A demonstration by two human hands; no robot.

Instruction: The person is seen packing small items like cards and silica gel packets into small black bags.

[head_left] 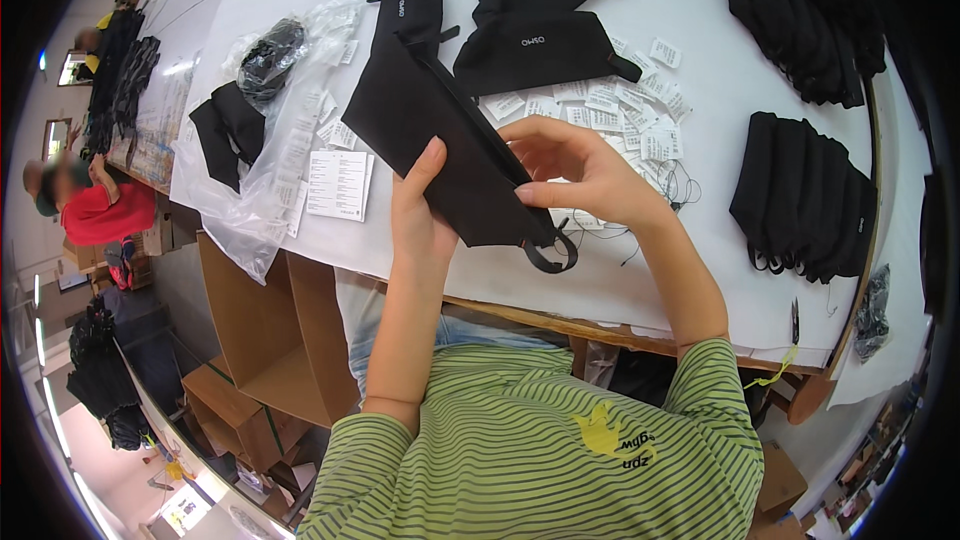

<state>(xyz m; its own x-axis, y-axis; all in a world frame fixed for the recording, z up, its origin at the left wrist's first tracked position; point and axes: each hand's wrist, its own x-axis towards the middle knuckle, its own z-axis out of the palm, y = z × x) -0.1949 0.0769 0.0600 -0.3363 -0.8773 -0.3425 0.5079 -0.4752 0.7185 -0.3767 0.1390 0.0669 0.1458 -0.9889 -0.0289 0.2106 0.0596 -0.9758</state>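
A black zip pouch (415, 130) is held tilted above the white table, its long zip edge facing right and a wrist loop hanging at its lower end. My left hand (425, 205) grips it from the near side, thumb lying across the fabric; the other fingers are hidden behind. At the zip edge, my right hand (590, 175) holds the pouch near the loop end. Its thumb presses the edge, and its curled fingers are partly hidden at the opening. Beyond lie similar black pouches (535, 45). Small white labels (640, 115) are scattered beside my right hand.
On the left, a clear plastic bag (260, 170) lies near a stack of printed cards (340, 185). Stacked black pouches (805, 195) stand at the right, near small snips (795, 320). An open cardboard box (260, 320) sits below the table. A person in red (110, 210) is farther left.
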